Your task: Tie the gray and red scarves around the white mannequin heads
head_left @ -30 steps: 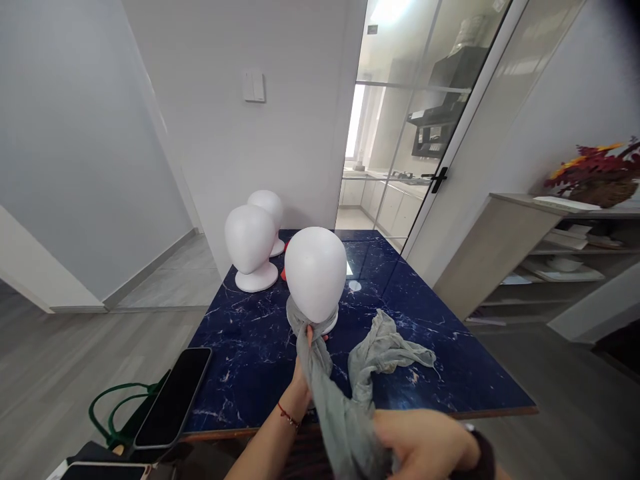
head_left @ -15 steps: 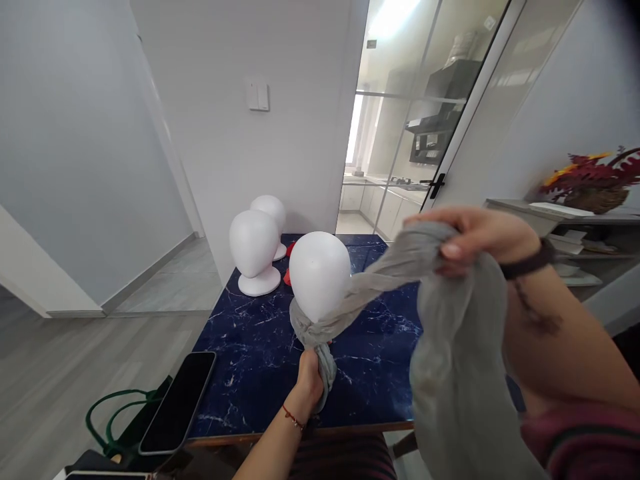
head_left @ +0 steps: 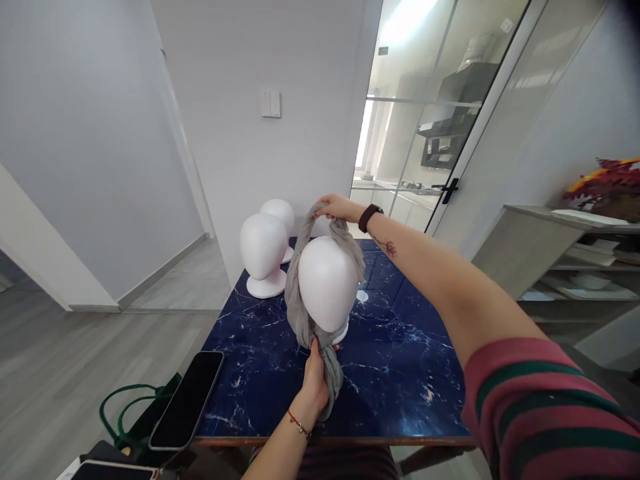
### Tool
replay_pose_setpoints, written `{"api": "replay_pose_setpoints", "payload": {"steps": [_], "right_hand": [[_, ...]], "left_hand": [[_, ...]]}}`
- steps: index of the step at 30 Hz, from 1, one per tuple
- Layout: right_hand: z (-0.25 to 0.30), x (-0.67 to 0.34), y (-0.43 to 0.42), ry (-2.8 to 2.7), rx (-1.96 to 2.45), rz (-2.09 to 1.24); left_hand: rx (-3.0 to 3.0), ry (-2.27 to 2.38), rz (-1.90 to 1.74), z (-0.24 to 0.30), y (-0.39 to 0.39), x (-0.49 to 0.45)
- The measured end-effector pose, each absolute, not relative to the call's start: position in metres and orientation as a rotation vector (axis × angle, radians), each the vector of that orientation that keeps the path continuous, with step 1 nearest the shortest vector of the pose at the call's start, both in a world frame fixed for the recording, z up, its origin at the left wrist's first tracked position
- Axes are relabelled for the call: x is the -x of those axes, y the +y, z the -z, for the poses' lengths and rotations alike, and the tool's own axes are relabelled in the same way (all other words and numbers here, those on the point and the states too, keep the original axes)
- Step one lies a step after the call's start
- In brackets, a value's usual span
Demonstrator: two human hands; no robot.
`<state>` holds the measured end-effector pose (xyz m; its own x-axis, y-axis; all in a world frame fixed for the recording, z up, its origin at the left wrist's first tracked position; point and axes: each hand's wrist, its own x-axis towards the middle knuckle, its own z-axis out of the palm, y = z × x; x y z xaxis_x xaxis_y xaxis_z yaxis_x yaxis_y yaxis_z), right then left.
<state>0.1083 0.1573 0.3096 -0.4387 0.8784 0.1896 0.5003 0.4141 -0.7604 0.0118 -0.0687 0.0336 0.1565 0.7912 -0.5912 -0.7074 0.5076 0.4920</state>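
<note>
Green handles (head_left: 131, 408), looped, off the left edge of the blue marbled table (head_left: 400, 373). Black phone (head_left: 189, 400), flat, at the near left corner. Two white head forms (head_left: 263, 247), upright, one behind the other, toward the far left corner. Grey scarf (head_left: 297, 308), one, mid-table: gathered below the chin of a third white form (head_left: 327, 283), looped up both its sides, tail trailing toward the near edge. Left hand (head_left: 316, 380), red bracelet (head_left: 299, 425) at wrist: closed round the gathered scarf. Right hand (head_left: 340, 207), dark wristband (head_left: 370, 217): fingers pinching the loop above the crown. White disc (head_left: 362, 295), flat, right of the third form.
</note>
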Motion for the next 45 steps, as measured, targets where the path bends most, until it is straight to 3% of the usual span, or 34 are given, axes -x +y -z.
{"api": "replay_pose_setpoints", "payload": {"steps": [4, 15, 24, 34, 45], "right_hand": [[-0.266, -0.142, 0.166, -1.961, 1.528, -0.59], [-0.197, -0.264, 0.084, -1.767, 1.755, -0.392], [-0.095, -0.266, -0.084, -1.822, 1.654, -1.255], [-0.056, -0.109, -0.155, -1.575, 1.267, -1.414], [-0.03, -0.091, -0.154, -1.117, 1.2, -1.447]], "left_hand": [[-0.108, 0.981, -1.11, -0.043, -0.071, -0.01], [-0.168, 0.947, -1.088, -0.034, -0.068, -0.008], [-0.154, 0.983, -1.103, -0.039, -0.068, -0.01], [-0.24, 0.963, -1.036, -0.036, -0.071, -0.007], [-0.432, 0.95, -0.912, -0.05, -0.091, 0.017]]}}
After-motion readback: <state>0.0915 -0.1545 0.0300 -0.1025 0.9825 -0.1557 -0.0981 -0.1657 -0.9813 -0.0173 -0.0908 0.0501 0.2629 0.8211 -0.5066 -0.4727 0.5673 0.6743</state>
